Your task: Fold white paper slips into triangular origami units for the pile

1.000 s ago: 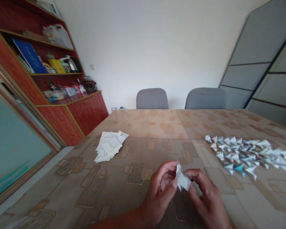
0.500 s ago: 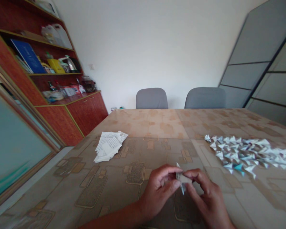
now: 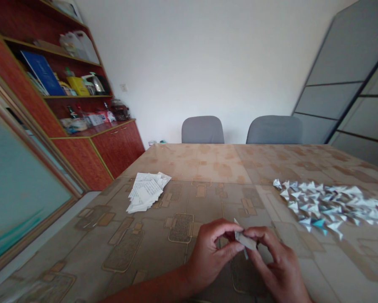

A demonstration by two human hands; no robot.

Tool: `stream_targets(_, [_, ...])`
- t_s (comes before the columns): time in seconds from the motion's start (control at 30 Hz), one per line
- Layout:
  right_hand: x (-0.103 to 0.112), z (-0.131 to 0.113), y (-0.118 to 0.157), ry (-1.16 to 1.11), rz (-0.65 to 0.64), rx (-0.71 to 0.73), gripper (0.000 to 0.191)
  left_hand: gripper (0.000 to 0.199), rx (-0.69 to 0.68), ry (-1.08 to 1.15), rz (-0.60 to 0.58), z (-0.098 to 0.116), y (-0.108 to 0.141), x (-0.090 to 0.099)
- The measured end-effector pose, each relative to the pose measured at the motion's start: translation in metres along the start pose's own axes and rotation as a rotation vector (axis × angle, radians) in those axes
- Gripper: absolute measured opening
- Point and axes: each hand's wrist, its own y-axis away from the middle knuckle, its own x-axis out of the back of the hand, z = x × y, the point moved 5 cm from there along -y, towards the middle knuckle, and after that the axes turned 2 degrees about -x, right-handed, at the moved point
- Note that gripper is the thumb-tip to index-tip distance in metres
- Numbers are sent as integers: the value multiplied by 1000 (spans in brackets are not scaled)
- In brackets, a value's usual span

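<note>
A small folded piece of paper (image 3: 246,241) is held between my two hands above the near part of the table. My left hand (image 3: 212,254) pinches its left end between thumb and fingertips. On the other end, the thumb and index finger of my right hand (image 3: 275,259) are closed. Thin paper points stick out above and below the fingers. Several folded paper pieces (image 3: 318,206), mostly white with one teal, lie in rows to the right. A loose stack of printed paper slips (image 3: 147,191) lies to the left.
A patterned cloth covers the table (image 3: 204,162). Two grey chairs (image 3: 203,129) stand at its far edge. On the left is a red-brown cabinet (image 3: 110,147) with shelves of bottles and boxes; grey panelled doors (image 3: 337,71) rise at the right.
The view has shifted slightly, so the scene sits a little further right. The folded paper has turned a little in my fingers; both hands keep their pinch on it.
</note>
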Motion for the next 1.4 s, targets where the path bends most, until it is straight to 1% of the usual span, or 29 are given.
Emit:
stream_targets(0.13, [2, -1, 1, 14, -1, 8, 9, 17, -12, -4, 15, 6, -1, 0])
stream_targets(0.23, [2, -2, 0, 20, -10, 0, 7, 15, -10, 28, 6, 6, 0, 0])
stream_targets(0.43, [2, -2, -2, 21, -4, 14, 7, 12, 79, 90, 61, -4, 0, -2])
stream_targets(0.53, [3, -1, -2, 10, -16, 13, 7, 10, 100, 102, 70, -4, 1, -4])
stream_targets(0.67, [4, -1, -2, 6, -62, 17, 9, 10, 52, 5, 96, 3, 0, -2])
stream_targets(0.77, [6, -3, -3, 22, -56, 34, 11, 13, -13, -64, 109, 9, 0, -1])
stream_targets(0.87, [7, -6, -5, 20, -50, 49, 10, 11, -44, -84, 112, 12, 1, -2])
stream_targets(0.93, [6, -7, -6, 6, -53, 37, 8, 7, -7, -46, 112, 9, 1, -2])
stream_targets(1.0, [6, -6, -6, -20, -68, 6, 6, 6, 89, 62, 118, 2, 2, -3])
stream_targets(1.07, [6, -5, -5, -69, -109, -35, 7, 9, 194, 201, 122, -7, 3, -5])
stream_targets(1.13, [5, -3, -3, -127, -154, -84, 11, 14, 269, 305, 128, -13, 4, -7])
stream_targets(1.2, [5, 1, -2, -173, -172, -146, 15, 19, 318, 369, 137, -17, 4, -8])
stream_targets(1.33, [3, 9, 0, -244, -160, -262, 22, 26, 393, 459, 130, -19, 2, -9])
stream_targets(1.4, [2, 11, 0, -264, -155, -293, 21, 29, 418, 475, 125, -19, 2, -9])
